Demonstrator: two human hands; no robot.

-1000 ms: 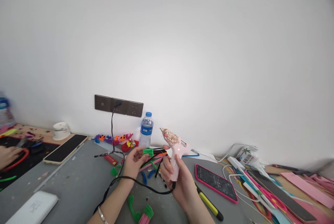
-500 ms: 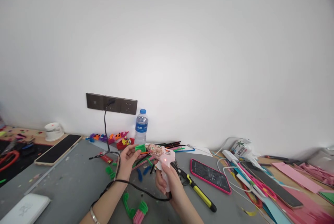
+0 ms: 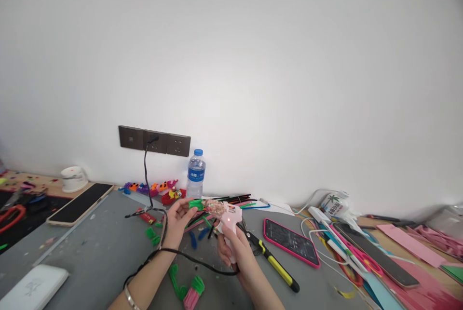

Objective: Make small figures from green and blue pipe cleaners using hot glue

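My right hand (image 3: 233, 245) is closed around the handle of a pale pink glue gun (image 3: 231, 214), whose red light is lit and whose front end is coated with pinkish, lumpy stuff. In my left hand (image 3: 180, 218) a green fuzzy pipe-cleaner piece (image 3: 196, 205) is pinched, right at the gun's nozzle; whether the two touch I cannot tell. The gun's black cord (image 3: 198, 258) loops across my left forearm and up to the wall socket. On the mat below lie a curled green piece (image 3: 175, 281) and a pink and green bundle (image 3: 194, 293).
Behind my hands stands a water bottle (image 3: 196, 175) by the wall. Yellow-black pliers (image 3: 277, 266) and a pink-cased phone (image 3: 291, 242) lie to the right, with scissors and coloured paper beyond. Another phone (image 3: 80, 204) and a white box (image 3: 34, 287) are at left.
Both hands keep almost the same pose, with the glue gun still at the green piece. The view has shifted very slightly.
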